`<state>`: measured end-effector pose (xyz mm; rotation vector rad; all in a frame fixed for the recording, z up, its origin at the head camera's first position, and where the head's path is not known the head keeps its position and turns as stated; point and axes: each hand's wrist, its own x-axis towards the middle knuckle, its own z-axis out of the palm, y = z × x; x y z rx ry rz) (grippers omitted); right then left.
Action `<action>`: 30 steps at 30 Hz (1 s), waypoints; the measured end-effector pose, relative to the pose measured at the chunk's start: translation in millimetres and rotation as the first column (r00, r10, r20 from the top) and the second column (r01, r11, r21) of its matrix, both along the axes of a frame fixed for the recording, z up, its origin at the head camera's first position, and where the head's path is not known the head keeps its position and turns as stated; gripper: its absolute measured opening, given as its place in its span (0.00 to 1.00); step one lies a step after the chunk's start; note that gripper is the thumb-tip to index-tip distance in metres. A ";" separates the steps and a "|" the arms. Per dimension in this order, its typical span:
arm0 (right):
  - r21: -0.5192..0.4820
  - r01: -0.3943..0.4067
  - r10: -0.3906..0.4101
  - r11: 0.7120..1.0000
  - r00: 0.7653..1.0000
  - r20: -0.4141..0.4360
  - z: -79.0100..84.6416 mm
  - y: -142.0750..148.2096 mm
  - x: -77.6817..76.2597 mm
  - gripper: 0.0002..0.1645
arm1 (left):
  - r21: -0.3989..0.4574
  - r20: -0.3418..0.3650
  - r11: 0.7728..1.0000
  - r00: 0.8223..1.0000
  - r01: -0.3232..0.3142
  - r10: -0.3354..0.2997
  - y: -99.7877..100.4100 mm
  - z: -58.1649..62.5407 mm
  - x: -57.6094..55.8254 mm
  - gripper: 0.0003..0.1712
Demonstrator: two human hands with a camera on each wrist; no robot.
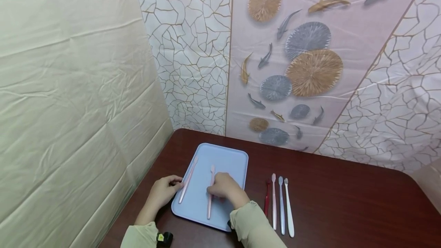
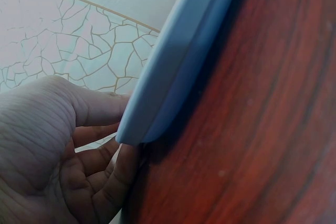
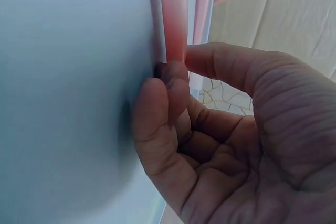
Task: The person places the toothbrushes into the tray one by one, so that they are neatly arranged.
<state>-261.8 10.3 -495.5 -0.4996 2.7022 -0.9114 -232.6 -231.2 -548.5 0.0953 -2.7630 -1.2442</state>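
A light blue tray (image 1: 225,158) lies on the dark wooden table. My left hand (image 1: 162,191) holds its left rim, thumb on the top edge and fingers curled at the side, as the left wrist view shows. My right hand (image 1: 225,186) is over the middle of the tray, pinching a pink toothbrush (image 1: 209,211) by its handle between thumb and fingers. That toothbrush points its head to the far side. Another pale pink toothbrush (image 1: 186,186) lies along the tray's left side, close to my left fingertips.
Right of the tray, a red toothbrush (image 1: 267,202), a pink toothbrush (image 1: 274,206), a blue toothbrush (image 1: 282,209) and a white toothbrush (image 1: 289,211) lie side by side on the table (image 1: 344,202). Patterned cloth (image 1: 193,49) hangs behind, and a cream cloth wall (image 1: 86,106) borders the left.
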 end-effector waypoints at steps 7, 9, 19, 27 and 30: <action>0.038 -0.012 0.012 0.999 1.000 -0.002 -2.0 -9.2 -1.1 0.17 | -0.008 0.002 1.000 1.000 0.003 -0.003 0.5 0.9 -0.2 0.08; 0.044 -0.018 0.018 0.999 1.000 0.001 -2.4 -12.3 -1.5 0.19 | -0.009 0.001 1.000 1.000 0.001 -0.001 0.3 1.2 0.0 0.08; -0.026 0.002 -0.001 1.000 1.000 0.027 -10.4 -26.6 -2.4 0.24 | -0.011 0.002 1.000 1.000 -0.004 0.004 0.6 0.8 -1.0 0.08; -0.048 0.013 -0.012 0.999 1.000 0.009 -11.7 -31.1 1.2 0.23 | -0.008 0.006 1.000 1.000 -0.004 0.004 1.8 2.5 -0.6 0.09; -0.048 0.009 -0.008 0.999 1.000 0.010 -11.4 -31.8 1.6 0.23 | -0.011 0.006 1.000 1.000 -0.007 0.007 1.5 2.6 -0.3 0.09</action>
